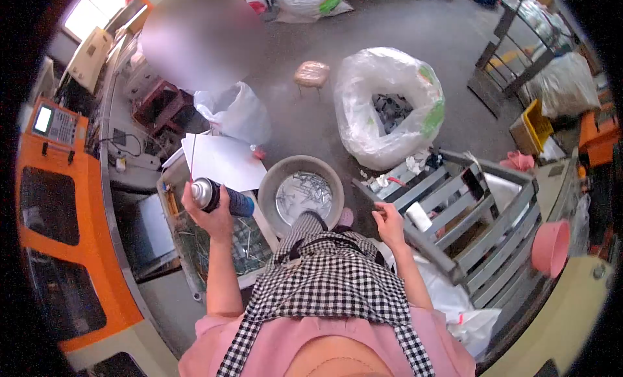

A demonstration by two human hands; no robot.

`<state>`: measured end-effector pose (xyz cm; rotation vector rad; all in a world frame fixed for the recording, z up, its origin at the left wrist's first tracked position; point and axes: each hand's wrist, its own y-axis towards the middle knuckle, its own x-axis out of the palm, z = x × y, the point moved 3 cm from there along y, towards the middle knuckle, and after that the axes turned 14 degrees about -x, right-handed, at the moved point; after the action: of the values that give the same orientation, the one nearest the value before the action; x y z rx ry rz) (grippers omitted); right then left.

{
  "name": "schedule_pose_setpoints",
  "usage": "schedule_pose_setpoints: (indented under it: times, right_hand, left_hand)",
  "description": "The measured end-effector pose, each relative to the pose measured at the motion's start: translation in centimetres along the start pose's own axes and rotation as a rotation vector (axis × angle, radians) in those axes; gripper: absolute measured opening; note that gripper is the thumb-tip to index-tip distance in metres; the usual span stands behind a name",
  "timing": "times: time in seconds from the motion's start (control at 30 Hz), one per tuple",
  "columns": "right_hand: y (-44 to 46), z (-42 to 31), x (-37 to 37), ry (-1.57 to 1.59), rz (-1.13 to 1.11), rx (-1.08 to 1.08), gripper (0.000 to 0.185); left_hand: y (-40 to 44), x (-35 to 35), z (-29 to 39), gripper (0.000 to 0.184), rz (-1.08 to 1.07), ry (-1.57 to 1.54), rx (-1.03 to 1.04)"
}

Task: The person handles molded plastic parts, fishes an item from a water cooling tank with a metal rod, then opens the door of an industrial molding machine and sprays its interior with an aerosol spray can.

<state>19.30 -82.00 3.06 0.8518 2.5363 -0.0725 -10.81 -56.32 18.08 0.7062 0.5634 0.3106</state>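
My left hand (214, 211) is wrapped round a spray can (241, 204) with a silver top and a dark blue body, tilted over the left side. Beyond it lie white paper sheets (220, 164) on a grey bin (188, 273) holding thin metal pieces. A round grey basin (267, 185) with loose metal pieces inside stands between my hands, in front of my checked apron (331, 273). Away from the basin, beside a grey slatted crate (448, 215), my right hand (390, 224) has its fingers curled in; whatever they hold, if anything, is hidden.
A large plastic bag (357, 127) with dark pieces inside stands ahead, near a small wrapped stool (311, 74). An orange machine (84, 234) borders the left. On the crate lie a phone (472, 183) and a white roll (418, 217). A pink tub (550, 249) sits at right; another person is ahead.
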Motion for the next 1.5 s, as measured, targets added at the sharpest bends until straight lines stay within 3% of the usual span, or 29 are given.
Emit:
schedule_pose_setpoints:
  times: [0.37,0.67,0.87,0.97,1.0,1.13,1.27,1.3,1.5]
  right_hand:
    - [9.8,5.5,-3.6,-0.139,-0.046,-0.096,0.026]
    - [15.5,12.2,-2.8,-0.233,-0.044,-0.01,0.026]
    - [29.4,9.5,3.4,-0.328,-0.161,0.004,0.024]
    - [40.3,6.3,8.6,-0.299,-0.145,0.064,0.025]
    - [43.6,5.4,10.8,-0.157,-0.131,0.107,0.026]
    - [52.5,-0.5,17.9,-0.122,-0.25,0.19,0.029]
    - [59.3,0.1,18.7,-0.157,-0.275,0.145,0.03]
    - [60.2,-1.8,19.0,-0.175,-0.256,0.232,0.03]
    - [69.3,2.6,18.1,-0.387,-0.403,0.076,0.029]
  left_hand:
    - [4.9,9.0,1.3,0.075,0.079,0.093,0.001]
    - [8.9,23.6,-2.2,0.076,-0.022,-0.017,0.014]
    - [16.3,36.0,-10.1,0.077,-0.119,-0.048,-0.083]
    - [22.8,42.1,-13.9,0.077,-0.218,-0.051,-0.054]
    - [24.9,44.0,-15.1,0.077,-0.234,-0.082,-0.051]
    - [33.4,49.2,-19.4,0.077,-0.335,-0.127,-0.049]
    - [39.8,54.2,-19.0,0.078,-0.287,-0.127,-0.047]
    - [43.2,56.2,-19.3,0.079,-0.346,-0.145,-0.058]
    - [48.2,56.6,-19.8,0.078,-0.19,-0.099,-0.078]
